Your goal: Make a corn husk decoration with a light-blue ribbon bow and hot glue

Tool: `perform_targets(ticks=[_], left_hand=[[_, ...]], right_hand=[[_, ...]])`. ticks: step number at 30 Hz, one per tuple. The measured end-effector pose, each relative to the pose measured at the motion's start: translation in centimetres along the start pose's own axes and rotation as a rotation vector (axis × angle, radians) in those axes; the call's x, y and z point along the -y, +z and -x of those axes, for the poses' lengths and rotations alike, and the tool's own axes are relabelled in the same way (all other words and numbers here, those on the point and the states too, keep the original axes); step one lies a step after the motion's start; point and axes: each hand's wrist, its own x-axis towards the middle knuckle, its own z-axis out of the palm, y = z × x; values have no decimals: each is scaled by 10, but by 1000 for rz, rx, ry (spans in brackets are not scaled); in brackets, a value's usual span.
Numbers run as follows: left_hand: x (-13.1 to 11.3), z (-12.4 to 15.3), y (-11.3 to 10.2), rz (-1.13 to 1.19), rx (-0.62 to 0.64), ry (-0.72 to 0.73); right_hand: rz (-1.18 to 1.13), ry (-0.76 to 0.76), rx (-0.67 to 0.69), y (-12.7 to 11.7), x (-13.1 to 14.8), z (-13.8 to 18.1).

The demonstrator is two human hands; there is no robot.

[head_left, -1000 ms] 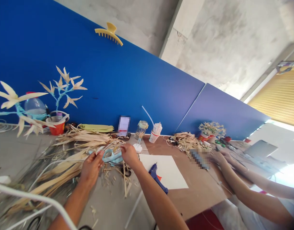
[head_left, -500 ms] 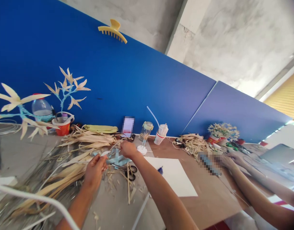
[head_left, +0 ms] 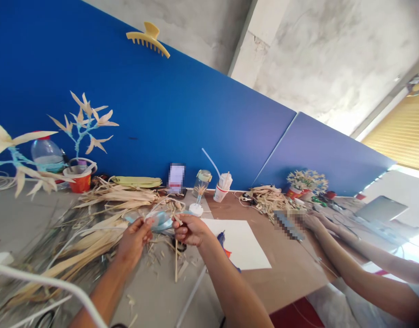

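Observation:
My left hand (head_left: 136,237) is closed in a pinch over the left part of the table. What sits between its fingertips is too small to make out. Facing it, my right hand (head_left: 191,230) pinches a short straw-coloured piece of dried husk (head_left: 177,222). A light blue ribbon (head_left: 162,221) shows in the gap between both hands; I cannot tell whether either hand grips it. Below my right hand, the scissors (head_left: 180,247) are mostly hidden, with a thin stick (head_left: 176,264) close by. Long dried corn husks (head_left: 93,241) lie left of my left hand.
White paper (head_left: 246,246) carries a blue glue gun (head_left: 222,238). Behind stand a phone (head_left: 176,177), a lidded jar (head_left: 201,182) and a paper cup (head_left: 220,193). Husk flowers in a red pot (head_left: 80,183) stand left. Another person's hands (head_left: 315,222) work at right.
My right hand has come back and down from the ribbon and now pinches a husk piece. My left hand stays nearly in place. The view has shifted slightly right.

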Motion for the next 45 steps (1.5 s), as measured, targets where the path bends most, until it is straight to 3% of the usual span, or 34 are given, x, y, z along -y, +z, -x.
perform_targets(ticks=[3, 6, 13, 15, 21, 24, 29, 37, 41, 45], left_hand=[[1, 3, 1, -44, 65, -65], [0, 6, 2, -86, 103, -86], [2, 6, 3, -183, 95, -95], [4, 6, 3, -197, 92, -109], [4, 6, 3, -229, 40, -100], [5, 6, 3, -250, 60, -97], [5, 7, 2, -358, 119, -144], [0, 9, 2, -180, 165, -187], [1, 10, 2, -177, 170, -187], [1, 11, 3, -220, 138, -168]], right_hand=[[-466, 21, 145, 17, -12, 5], [-590, -11, 112, 35, -26, 1], [-319, -185, -92, 53, -42, -6], [-180, -202, -113, 53, -42, -3], [325, -316, -391, 51, -40, 7], [230, -244, -341, 50, -42, 5], [-160, -175, -295, 49, -45, 0], [-732, -18, 89, 43, -43, 2], [-818, 45, 196, 41, -43, 2], [-736, 0, 158, 43, -43, 3]])
